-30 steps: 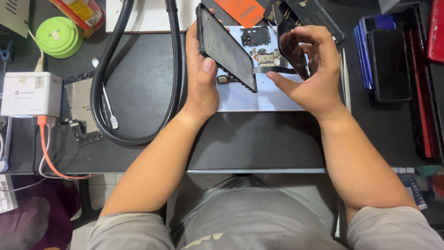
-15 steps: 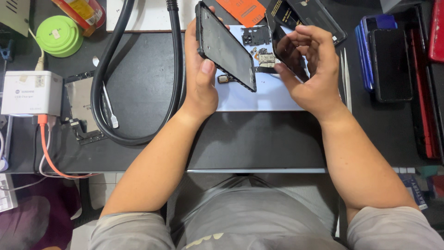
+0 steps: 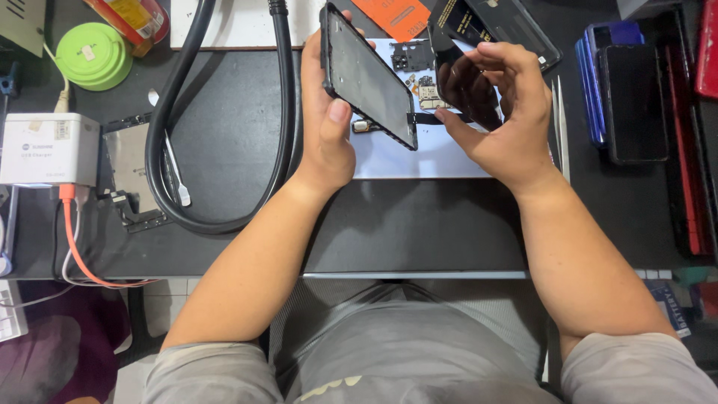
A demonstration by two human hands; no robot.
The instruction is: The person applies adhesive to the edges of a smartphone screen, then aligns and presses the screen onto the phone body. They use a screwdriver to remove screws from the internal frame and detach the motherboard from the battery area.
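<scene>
Nearest us, our left hand (image 3: 329, 123) clamps the phone frame (image 3: 366, 75) by its edges, tilted above the pale mat (image 3: 396, 157). Our right hand (image 3: 497, 112) pinches a dark glossy panel (image 3: 464, 82) between thumb and fingers, just beside the frame; a thin flex (image 3: 426, 118) seems to bridge them. Risk: pulling the two apart strains or tears that flex. Farther off, loose boards (image 3: 426, 93) could get knocked.

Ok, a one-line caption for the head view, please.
Left hand holds a black phone frame tilted, right hand a glossy dark screen panel, above a pale blue work mat.
</scene>
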